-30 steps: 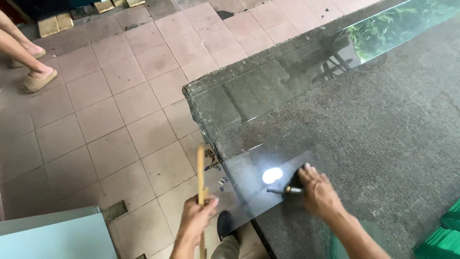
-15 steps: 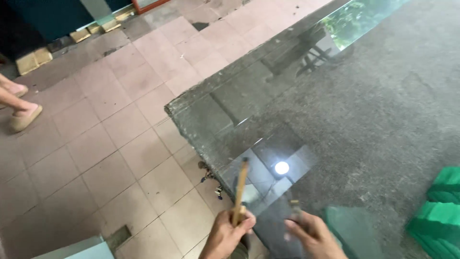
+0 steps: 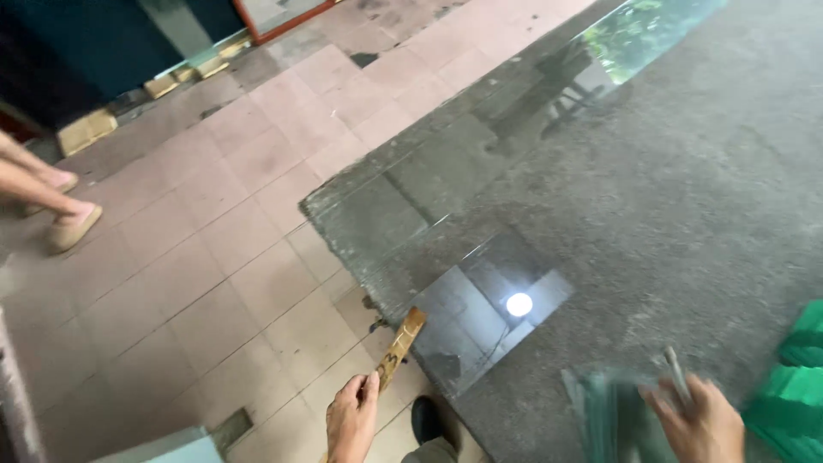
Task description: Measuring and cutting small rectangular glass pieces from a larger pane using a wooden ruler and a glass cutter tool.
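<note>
Head view: left hand [image 3: 351, 417], fingers closed round wooden ruler [image 3: 399, 343] beside glass pane [image 3: 480, 313] on worktop [image 3: 686, 197]; right hand [image 3: 699, 420] grips slim tool [image 3: 677, 377].

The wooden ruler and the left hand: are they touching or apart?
Touching. The head view shows the left hand with its fingers wrapped around the lower end of the wooden ruler, whose upper end reaches the glass sheet.

Bare table top [image 3: 686, 171] ahead; green stack [image 3: 793, 386] blocks the right.
</note>
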